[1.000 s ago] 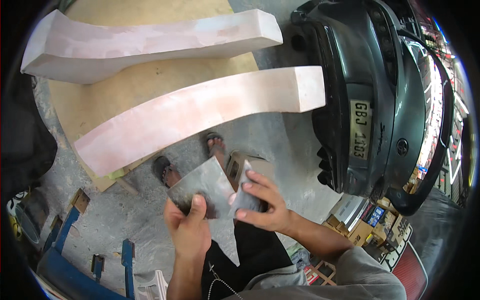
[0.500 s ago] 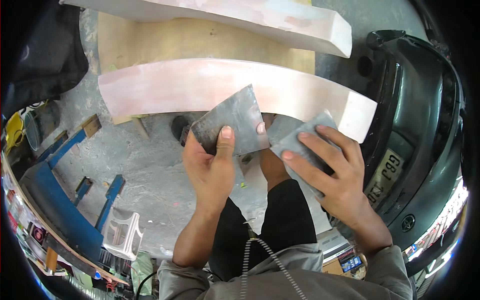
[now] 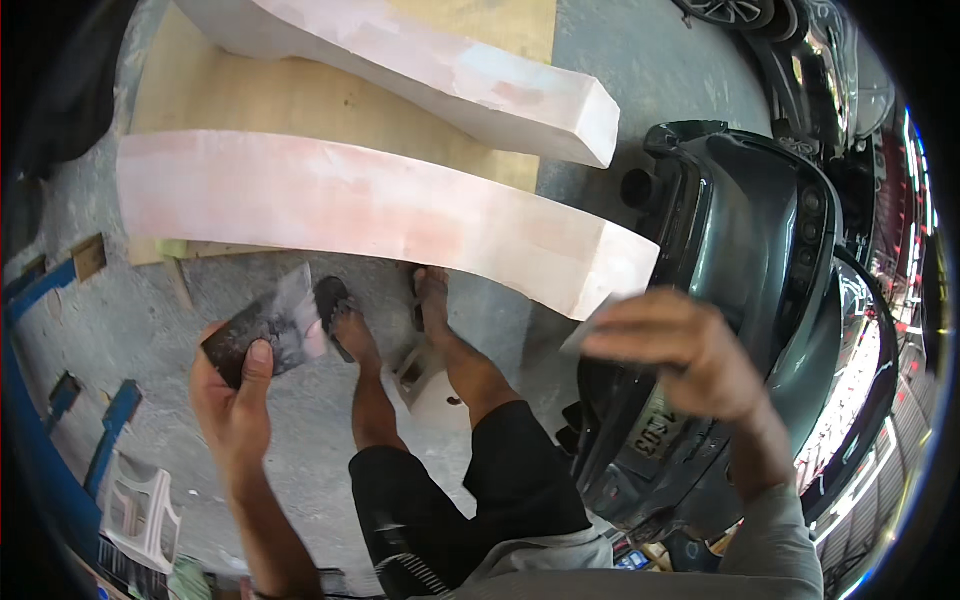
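Observation:
My left hand [image 3: 240,410] grips a thin grey metal filler spreader [image 3: 270,330], thumb on top, with a pinkish-white smear near its far edge. It is below the left part of a long curved block [image 3: 340,200] coated in patchy pink and white filler. My right hand [image 3: 690,350], blurred by motion, is closed on a second grey spreader [image 3: 592,328]. That spreader is at the block's right end, its edge by the lower corner; I cannot tell whether it touches.
A similar curved block [image 3: 470,80] lies farther off on a plywood sheet [image 3: 240,100]. Close on the right stands a dark car [image 3: 760,220]. A white plastic stool [image 3: 145,510] and blue metal stands [image 3: 115,425] are on the left. Another white stool [image 3: 425,380] is between my legs.
The two spreaders, close together before, are now far apart. My right hand has moved to the near block's right end, and my left has drawn away leftward. The view has swung right.

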`<state>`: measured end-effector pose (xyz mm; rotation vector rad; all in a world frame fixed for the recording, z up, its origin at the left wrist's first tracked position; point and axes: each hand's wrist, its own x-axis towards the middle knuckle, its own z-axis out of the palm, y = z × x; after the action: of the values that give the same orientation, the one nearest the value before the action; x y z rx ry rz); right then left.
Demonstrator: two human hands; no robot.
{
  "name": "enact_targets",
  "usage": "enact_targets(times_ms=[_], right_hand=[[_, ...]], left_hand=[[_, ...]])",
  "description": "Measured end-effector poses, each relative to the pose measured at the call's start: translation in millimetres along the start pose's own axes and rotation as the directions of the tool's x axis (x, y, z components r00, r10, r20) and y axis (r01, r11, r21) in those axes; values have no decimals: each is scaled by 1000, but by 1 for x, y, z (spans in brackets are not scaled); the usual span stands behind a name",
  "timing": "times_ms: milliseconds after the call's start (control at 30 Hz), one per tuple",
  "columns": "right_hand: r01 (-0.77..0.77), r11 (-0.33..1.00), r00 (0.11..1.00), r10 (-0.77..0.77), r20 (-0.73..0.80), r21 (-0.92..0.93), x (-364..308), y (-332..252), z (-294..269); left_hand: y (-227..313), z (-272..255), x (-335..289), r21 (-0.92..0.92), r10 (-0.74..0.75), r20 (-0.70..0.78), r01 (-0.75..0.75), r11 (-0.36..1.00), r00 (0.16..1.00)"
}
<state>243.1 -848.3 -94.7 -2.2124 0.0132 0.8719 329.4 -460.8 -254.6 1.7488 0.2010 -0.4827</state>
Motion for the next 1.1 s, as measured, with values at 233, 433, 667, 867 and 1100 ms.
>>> enact_targets(times_ms=[233,433,667,867,1100], right_hand=[[237,881,968,-176,181,-411,92,47,-94],[206,840,931,-11,364,-502,143,89,-82],[234,967,872,-163,462,-100,166,131,-72],[-58,965,960,-16,279,254,130,195,-49],[-33,914,980,-51,195,405,123,205,-34]], left_hand=[[-123,-27,-43,693,-242,241,8,721,940],[-92,73,-80,566,-238,313,20,824,920],[-80,159,-90,490,-79,439,-164,856,895],[-132,151,-124,563,-214,377,-40,825,901],[-185,132,-161,716,-428,321,80,694,845]])
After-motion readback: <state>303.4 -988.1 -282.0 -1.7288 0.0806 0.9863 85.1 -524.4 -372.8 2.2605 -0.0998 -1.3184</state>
